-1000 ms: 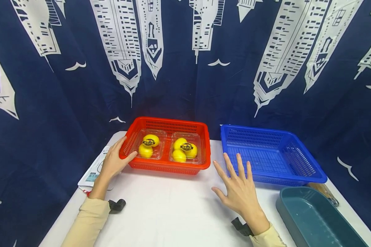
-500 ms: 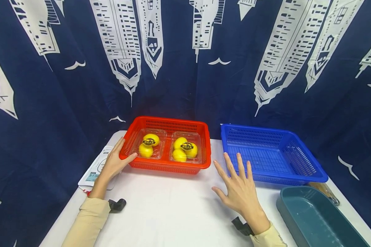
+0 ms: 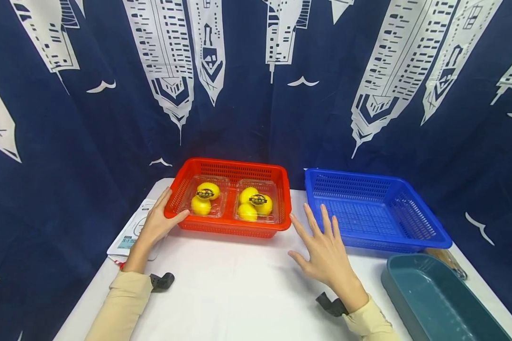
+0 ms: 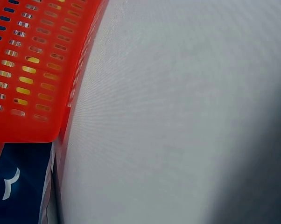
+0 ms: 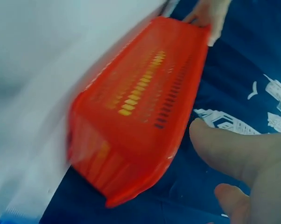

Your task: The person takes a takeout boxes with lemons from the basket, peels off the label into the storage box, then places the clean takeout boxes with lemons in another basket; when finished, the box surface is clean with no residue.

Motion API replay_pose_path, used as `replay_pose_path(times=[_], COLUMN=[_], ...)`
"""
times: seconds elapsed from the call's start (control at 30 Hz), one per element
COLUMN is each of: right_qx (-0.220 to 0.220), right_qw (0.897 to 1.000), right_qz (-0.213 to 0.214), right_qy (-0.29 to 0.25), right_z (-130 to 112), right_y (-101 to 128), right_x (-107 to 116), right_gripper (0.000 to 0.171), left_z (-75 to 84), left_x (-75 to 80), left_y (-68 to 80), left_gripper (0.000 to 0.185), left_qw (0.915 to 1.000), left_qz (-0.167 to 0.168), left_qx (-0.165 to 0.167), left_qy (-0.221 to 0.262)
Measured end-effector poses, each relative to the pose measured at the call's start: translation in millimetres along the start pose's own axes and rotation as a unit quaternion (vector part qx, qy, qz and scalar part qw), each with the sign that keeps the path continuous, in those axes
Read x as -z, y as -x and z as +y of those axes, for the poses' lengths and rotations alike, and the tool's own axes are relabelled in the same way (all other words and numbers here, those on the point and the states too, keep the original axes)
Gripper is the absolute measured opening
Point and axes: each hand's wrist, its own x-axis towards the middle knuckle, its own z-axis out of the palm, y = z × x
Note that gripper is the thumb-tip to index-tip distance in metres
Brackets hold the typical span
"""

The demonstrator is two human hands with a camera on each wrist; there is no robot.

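Observation:
A red basket [image 3: 230, 230] stands at the back left of the white table [image 3: 239, 293]. Inside it lie two clear boxes of yellow lemons, one left [image 3: 205, 199] and one right [image 3: 256, 204]. My left hand [image 3: 155, 223] rests against the basket's front left corner, fingers along the side wall and thumb on the front wall. My right hand [image 3: 324, 253] hovers flat over the table with fingers spread, holding nothing, just off the basket's front right corner. The right wrist view shows the red basket [image 5: 140, 107] blurred, my right fingers [image 5: 243, 158] near it and my left hand [image 5: 208, 14] at its far end.
An empty blue basket [image 3: 367, 242] stands right of the red one. A teal tray [image 3: 431, 303] sits at the front right, with a wooden object [image 3: 448, 263] behind it. Printed paper [image 3: 130, 237] lies under my left hand. A dark patterned curtain hangs close behind.
My right hand has moved a little forward and left, toward the red basket's right corner. My left hand has stayed on the left corner.

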Motion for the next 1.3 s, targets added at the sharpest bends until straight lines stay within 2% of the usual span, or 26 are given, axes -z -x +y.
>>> replay_pose_path(times=[0.07,0.13,0.27,0.4,0.53,0.8,0.97,1.1,1.2,1.3], right_qx=[-0.011,-0.026,-0.049,-0.051,-0.076,-0.146,-0.175,-0.190,-0.202,-0.211], right_qw=[0.998,0.989,0.960,0.933,0.905,0.890,0.880,0.870,0.864,0.863], right_qz=[-0.028,-0.061,-0.103,-0.113,-0.147,-0.204,-0.235,-0.253,-0.267,-0.282], right_qy=[-0.060,-0.134,-0.256,-0.338,-0.392,-0.382,-0.372,-0.377,-0.377,-0.364], right_z=[-2,-5,-8,-7,-8,-12,-12,-14,-15,-14], right_y=[-8,-18,-41,-69,-97,-146,-167,-178,-183,-186], right_x=[5,11,19,22,23,14,-1,-16,-24,-27], right_gripper=[0.088,0.089,0.090,0.092,0.093,0.092,0.091,0.077,0.045,0.041], left_z=[0.2,0.1,-0.3,-0.9,-2.0,-3.3,-3.7,-4.8,-4.8,-3.5], left_x=[-0.4,-0.5,0.0,0.8,1.0,-0.7,-0.9,-0.3,-0.4,-1.5], left_y=[0.2,0.2,0.3,0.4,0.5,-0.3,-0.5,1.1,1.0,-0.4], left_gripper=[0.098,0.098,0.099,0.099,0.099,0.098,0.098,0.097,0.098,0.098], left_qw=[1.0000,1.0000,0.9999,0.9997,0.9996,0.9993,0.9992,0.9993,0.9992,0.9991], left_qz=[0.000,0.000,-0.003,-0.006,-0.005,-0.004,-0.004,-0.005,-0.007,-0.010], left_qx=[-0.002,-0.005,-0.003,-0.001,-0.001,-0.006,-0.006,-0.001,-0.001,-0.003], left_qy=[0.004,0.007,0.015,0.023,0.028,0.036,0.039,0.038,0.038,0.041])
